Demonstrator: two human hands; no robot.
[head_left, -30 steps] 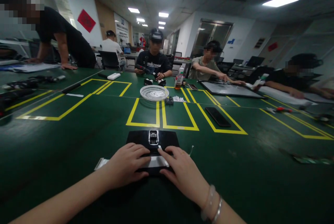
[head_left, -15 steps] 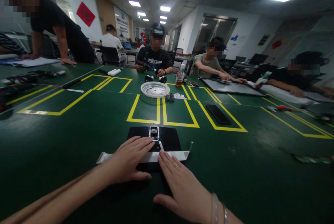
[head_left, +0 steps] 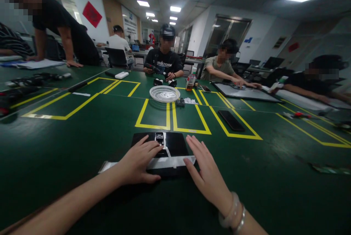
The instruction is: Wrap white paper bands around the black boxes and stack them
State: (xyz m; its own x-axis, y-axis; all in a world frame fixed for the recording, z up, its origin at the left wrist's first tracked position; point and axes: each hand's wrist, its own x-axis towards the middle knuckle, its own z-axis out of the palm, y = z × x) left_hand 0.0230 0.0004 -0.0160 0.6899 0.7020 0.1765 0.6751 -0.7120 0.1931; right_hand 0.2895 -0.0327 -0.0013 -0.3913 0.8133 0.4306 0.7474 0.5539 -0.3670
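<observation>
A black flat panel (head_left: 175, 143) lies on the green table in front of me, with a small square metal-framed part (head_left: 159, 138) near its far edge. A white strip (head_left: 167, 162) runs across the panel, and a narrow white piece joins it from the square part. My left hand (head_left: 139, 160) rests flat on the panel's left half, fingertips close to the square part, partly covering the strip. My right hand (head_left: 207, 169) is at the panel's right edge with its fingers spread, thumb near the strip's right end.
Beyond the panel are a white round basket (head_left: 163, 94), a dark phone (head_left: 231, 120), a bottle (head_left: 190, 81) and yellow tape outlines (head_left: 192, 131). Several people sit or lean around the table. Dark tools (head_left: 22, 94) lie at the far left.
My right hand has moved off the strip's middle to the panel's right edge, and its fingers point further forward. The strip's right end now lies lower. My left hand has hardly moved.
</observation>
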